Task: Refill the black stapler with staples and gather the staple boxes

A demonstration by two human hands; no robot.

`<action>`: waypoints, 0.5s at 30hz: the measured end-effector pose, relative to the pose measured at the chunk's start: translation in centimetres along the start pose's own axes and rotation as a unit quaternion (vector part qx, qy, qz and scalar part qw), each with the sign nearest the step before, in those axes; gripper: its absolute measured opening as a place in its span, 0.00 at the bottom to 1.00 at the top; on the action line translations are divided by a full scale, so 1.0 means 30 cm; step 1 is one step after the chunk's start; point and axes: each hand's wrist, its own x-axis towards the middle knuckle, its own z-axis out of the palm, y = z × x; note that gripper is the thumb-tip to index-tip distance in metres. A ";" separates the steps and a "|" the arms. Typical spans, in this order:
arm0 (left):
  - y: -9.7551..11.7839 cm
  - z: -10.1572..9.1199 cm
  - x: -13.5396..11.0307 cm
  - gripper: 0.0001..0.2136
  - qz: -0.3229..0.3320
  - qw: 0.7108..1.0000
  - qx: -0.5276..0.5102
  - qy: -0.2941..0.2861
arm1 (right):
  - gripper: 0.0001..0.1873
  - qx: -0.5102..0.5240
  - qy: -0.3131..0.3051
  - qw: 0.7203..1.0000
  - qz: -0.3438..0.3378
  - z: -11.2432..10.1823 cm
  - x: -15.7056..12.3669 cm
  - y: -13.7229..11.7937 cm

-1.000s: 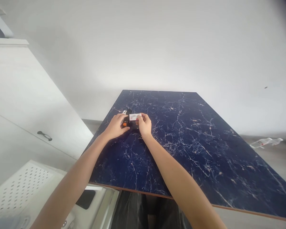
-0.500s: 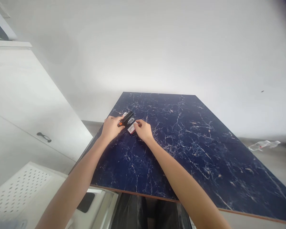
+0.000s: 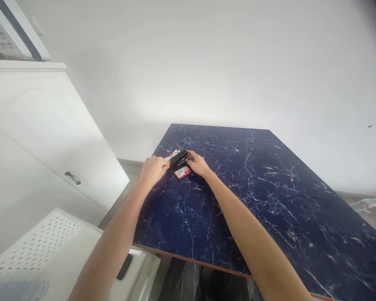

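Where the head camera looks forward and down along both bare forearms, a small black stapler with an orange end [image 3: 177,159] sits at the far left part of the dark blue, white-veined marble-patterned bench [image 3: 269,200], and both hands meet on it. The left hand [image 3: 153,169] is curled around the stapler's nearer, orange end, fingers closed on it, while the right hand [image 3: 198,164] pinches the far, black end with thumb and fingertips, so the stapler is held between them at arm's reach, straight ahead and a little to the left. Its long axis runs slanted, from lower left at the left hand to upper right at the right hand, roughly across the line of the arms rather than along it. Neither hand is clearly nearer; each has one end. Just on the near side of the stapler, between the two wrists, a small flat red-and-white cardboard box [image 3: 182,172] lies on the bench, close under the stapler but free of both hands. Behind the stapler a second small white-and-red packet [image 3: 173,154] shows partly, its shape hard to make out. Left of the bench stand a white cabinet with a dark handle [image 3: 72,178] and a white perforated plastic lid [image 3: 40,246].
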 end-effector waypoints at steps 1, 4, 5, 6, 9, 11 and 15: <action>0.009 0.000 -0.003 0.11 0.005 1.000 0.018 -0.001 | 0.31 -0.010 -0.003 1.000 -0.005 -0.004 0.002 0.006; 0.028 0.005 -0.007 0.10 0.003 0.999 0.037 0.005 | 0.26 -0.049 -0.012 0.999 -0.008 -0.035 0.003 0.021; 0.030 0.008 -0.006 0.10 0.000 0.999 0.034 0.007 | 0.24 -0.065 -0.016 0.998 -0.007 -0.051 0.003 0.024; 0.031 0.011 -0.005 0.10 -0.003 0.999 0.031 0.009 | 0.22 -0.085 -0.021 0.996 -0.006 -0.069 0.004 0.025; 0.028 0.016 0.002 0.09 -0.013 0.999 0.039 0.020 | 0.13 -0.168 -0.047 0.985 -0.012 -0.132 0.010 0.018; 0.027 0.018 0.005 0.08 -0.015 0.998 0.054 0.029 | 0.11 -0.219 -0.083 0.972 -0.031 -0.168 0.022 0.002; 0.027 0.022 0.007 0.07 -0.020 0.998 0.051 0.035 | 0.14 -0.343 -0.178 0.917 -0.102 -0.200 0.060 -0.046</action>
